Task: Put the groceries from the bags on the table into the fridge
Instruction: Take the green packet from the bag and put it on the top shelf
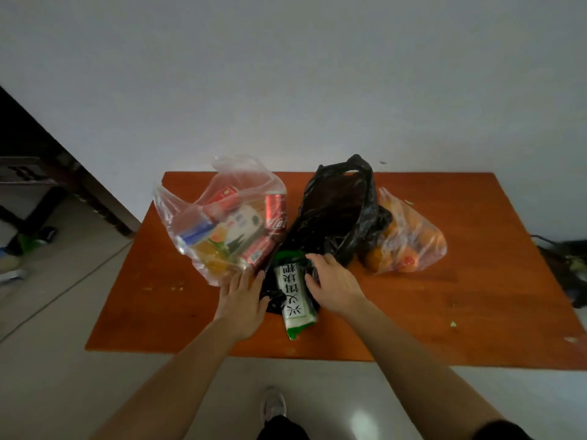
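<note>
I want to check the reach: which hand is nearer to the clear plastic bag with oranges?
Right. The right hand rests at the black plastic bag's mouth, beside the clear plastic bag with oranges. The left hand lies farther away, beyond the green-and-white packet.

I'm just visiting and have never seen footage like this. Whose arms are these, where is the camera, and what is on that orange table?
There is no machine here: a person wears a camera on the head, looking down at their own arms. On the table stand a clear bag of red cans and cartons, a black bag, and a clear bag of oranges. The left hand and right hand rest on either side of a green-and-white packet sticking out of the black bag. Neither hand has clearly closed on anything.
</note>
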Demonstrator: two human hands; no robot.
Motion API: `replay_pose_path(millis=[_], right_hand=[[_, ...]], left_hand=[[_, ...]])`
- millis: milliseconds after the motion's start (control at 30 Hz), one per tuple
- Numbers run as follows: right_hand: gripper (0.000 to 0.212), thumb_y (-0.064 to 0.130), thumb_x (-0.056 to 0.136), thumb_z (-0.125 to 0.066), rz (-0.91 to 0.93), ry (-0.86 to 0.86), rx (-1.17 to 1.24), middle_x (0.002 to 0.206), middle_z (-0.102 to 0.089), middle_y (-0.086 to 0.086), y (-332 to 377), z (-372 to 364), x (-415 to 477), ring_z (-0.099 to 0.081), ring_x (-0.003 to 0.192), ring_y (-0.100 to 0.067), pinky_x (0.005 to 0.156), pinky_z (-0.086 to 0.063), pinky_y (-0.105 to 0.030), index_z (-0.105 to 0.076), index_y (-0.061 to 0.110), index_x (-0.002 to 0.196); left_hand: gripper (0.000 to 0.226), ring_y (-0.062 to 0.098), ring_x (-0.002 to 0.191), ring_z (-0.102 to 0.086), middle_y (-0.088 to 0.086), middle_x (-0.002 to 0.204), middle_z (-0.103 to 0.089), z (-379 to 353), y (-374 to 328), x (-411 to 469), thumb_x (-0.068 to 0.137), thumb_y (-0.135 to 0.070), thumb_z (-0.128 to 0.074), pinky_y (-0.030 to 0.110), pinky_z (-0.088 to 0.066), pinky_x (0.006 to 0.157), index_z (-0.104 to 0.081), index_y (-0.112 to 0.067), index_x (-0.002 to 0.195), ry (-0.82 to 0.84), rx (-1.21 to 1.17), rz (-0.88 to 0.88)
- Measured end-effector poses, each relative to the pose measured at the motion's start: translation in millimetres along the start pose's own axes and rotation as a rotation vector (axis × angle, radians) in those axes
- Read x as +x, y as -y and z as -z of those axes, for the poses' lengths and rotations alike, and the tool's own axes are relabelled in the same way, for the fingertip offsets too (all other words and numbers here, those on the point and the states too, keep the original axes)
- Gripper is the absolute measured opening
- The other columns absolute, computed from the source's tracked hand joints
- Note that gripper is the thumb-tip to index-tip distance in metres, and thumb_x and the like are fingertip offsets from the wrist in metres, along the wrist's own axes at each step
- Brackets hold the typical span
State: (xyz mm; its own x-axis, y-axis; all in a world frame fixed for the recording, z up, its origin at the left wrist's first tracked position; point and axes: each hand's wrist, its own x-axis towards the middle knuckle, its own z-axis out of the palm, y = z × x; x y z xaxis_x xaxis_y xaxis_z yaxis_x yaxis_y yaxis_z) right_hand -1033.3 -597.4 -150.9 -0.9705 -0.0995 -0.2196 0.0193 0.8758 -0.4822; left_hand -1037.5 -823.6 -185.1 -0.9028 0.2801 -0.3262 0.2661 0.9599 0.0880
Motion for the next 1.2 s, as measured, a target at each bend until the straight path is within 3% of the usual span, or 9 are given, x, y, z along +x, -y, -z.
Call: replay_pose_path(millis=[100, 233, 400, 567, 733, 833, 900, 1000, 1200], right_hand=[[0.044, 0.041, 0.102, -0.047, -0.161, 0.126, 0.032, 0.131, -0.051, -0.007, 11.7, -39.6, 16.4, -0.059, 0.114, -0.028, 0.090, -0.051, -0.041, -0.045, 0.022, 0.141], [0.054, 0.047, 0.099, -0.051, -0.302, 0.244, -0.013, 0.132, -0.045, -0.011, 18.6, -82.0, 16.7, -0.052, 0.119, -0.031, 0.093, -0.050, -0.044, -0.037, 0.016, 0.142], [0.081, 0.053, 0.087, -0.065, -0.404, 0.163, -0.054, 0.136, -0.037, -0.013, 27.1, -109.1, 14.2, -0.042, 0.124, -0.031, 0.094, -0.051, -0.044, -0.024, 0.016, 0.146], [0.094, 0.043, 0.079, -0.073, -0.409, 0.116, -0.078, 0.129, -0.040, -0.014, 29.5, -115.1, 17.3, -0.045, 0.117, -0.032, 0.092, -0.050, -0.041, -0.017, 0.017, 0.150], [0.081, 0.055, 0.067, -0.079, -0.546, 0.151, 0.200, 0.119, -0.053, -0.008, 14.1, -92.3, 13.0, -0.056, 0.110, -0.027, 0.091, -0.055, -0.041, -0.044, 0.016, 0.130], [0.051, 0.056, 0.070, -0.076, -0.646, 0.186, 0.586, 0.096, -0.066, -0.002, 7.0, -72.4, 0.0, -0.065, 0.087, -0.018, 0.071, -0.057, -0.032, -0.063, 0.016, 0.099], [0.041, 0.050, 0.070, -0.075, -0.682, 0.162, 0.906, 0.082, -0.065, -0.006, 4.9, -55.1, -12.1, -0.062, 0.072, -0.018, 0.060, -0.046, -0.033, -0.069, 0.014, 0.089], [0.044, 0.044, 0.073, -0.071, -0.709, 0.122, 1.181, 0.081, -0.063, -0.007, 2.5, -26.3, -31.5, -0.057, 0.068, -0.020, 0.059, -0.042, -0.031, -0.069, 0.012, 0.103], [0.046, 0.035, 0.084, -0.060, -0.465, 0.017, 1.552, 0.107, -0.062, -0.012, -6.0, 42.6, -67.7, -0.059, 0.090, -0.026, 0.078, -0.054, -0.039, -0.059, 0.016, 0.126]], left_hand=[[0.062, 0.033, 0.151, -0.006, 0.011, 0.165, -0.003, -21.8, 18.5, 18.7, 0.103, -0.047, -0.026, 0.055, -0.021, 0.120, -0.004, -0.027, 0.158, 0.130, 0.017, -0.097], [0.060, 0.034, 0.151, -0.003, 0.008, 0.166, 0.001, -46.8, 34.1, 27.8, 0.104, -0.043, -0.029, 0.056, -0.022, 0.118, -0.007, -0.028, 0.158, 0.329, 0.099, -0.152], [0.068, 0.033, 0.151, 0.006, 0.008, 0.165, 0.011, -64.1, 39.7, 23.7, 0.101, -0.040, -0.039, 0.057, -0.023, 0.116, -0.004, -0.028, 0.158, 0.389, 0.131, -0.169], [0.068, 0.033, 0.151, 0.004, 0.008, 0.165, 0.010, -65.5, 42.9, 26.1, 0.099, -0.043, -0.042, 0.058, -0.026, 0.113, -0.009, -0.027, 0.157, 0.376, 0.155, -0.193], [0.072, 0.034, 0.151, 0.005, 0.008, 0.165, 0.012, -60.1, 41.6, 24.8, 0.099, -0.039, -0.045, 0.056, -0.026, 0.115, -0.007, -0.025, 0.158, 0.416, 0.138, -0.180], [0.070, 0.035, 0.151, 0.000, 0.009, 0.166, 0.009, -52.9, 33.9, 19.3, 0.100, -0.039, -0.042, 0.054, -0.028, 0.115, -0.008, -0.022, 0.159, 0.438, 0.098, -0.145], [0.070, 0.035, 0.151, -0.003, 0.010, 0.166, 0.005, -46.6, 29.2, 13.8, 0.099, -0.039, -0.041, 0.053, -0.029, 0.115, -0.009, -0.021, 0.159, 0.429, 0.082, -0.136], [0.073, 0.033, 0.150, -0.007, 0.010, 0.166, -0.002, -28.3, 19.0, 9.7, 0.097, -0.040, -0.045, 0.052, -0.031, 0.114, -0.009, -0.021, 0.158, 0.340, 0.075, -0.131], [0.073, 0.034, 0.150, -0.011, 0.013, 0.164, -0.007, 49.1, -25.9, 17.8, 0.099, -0.047, -0.043, 0.049, -0.027, 0.118, -0.012, -0.018, 0.158, 0.099, 0.049, -0.160]])
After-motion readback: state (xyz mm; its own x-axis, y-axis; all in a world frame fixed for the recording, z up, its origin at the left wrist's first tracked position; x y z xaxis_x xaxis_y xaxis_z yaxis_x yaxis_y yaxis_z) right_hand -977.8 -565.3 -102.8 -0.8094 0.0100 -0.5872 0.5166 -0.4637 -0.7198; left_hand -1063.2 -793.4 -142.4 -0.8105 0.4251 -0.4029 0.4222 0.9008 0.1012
